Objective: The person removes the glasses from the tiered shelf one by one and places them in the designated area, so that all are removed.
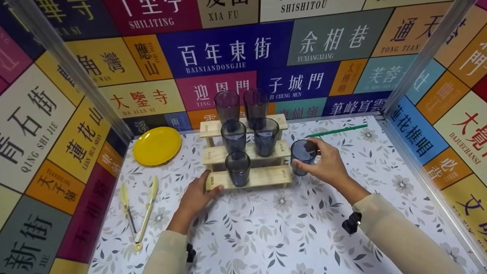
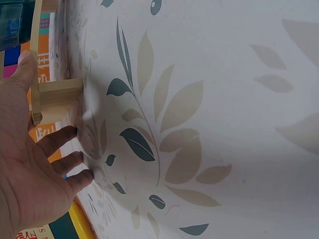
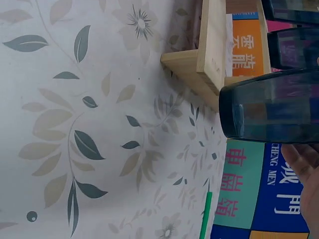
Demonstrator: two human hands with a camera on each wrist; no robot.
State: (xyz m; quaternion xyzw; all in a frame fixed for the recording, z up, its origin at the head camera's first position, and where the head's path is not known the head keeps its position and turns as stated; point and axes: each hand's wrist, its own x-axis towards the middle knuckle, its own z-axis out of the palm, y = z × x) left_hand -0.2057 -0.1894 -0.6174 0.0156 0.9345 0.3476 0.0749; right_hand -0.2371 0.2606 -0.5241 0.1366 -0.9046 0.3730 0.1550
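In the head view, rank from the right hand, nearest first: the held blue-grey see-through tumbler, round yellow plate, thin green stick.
1. Blue-grey see-through tumbler: in the right hand.
2. Thin green stick: just beyond that hand.
3. Round yellow plate: left of the tiered wooden stand.

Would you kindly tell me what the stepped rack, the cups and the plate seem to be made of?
Rack: pale, matte wood, judging by its grain. Cups: smooth, glossy, tinted glass or plastic, being see-through. Plate: slightly shiny, probably plastic, given its uniform yellow.
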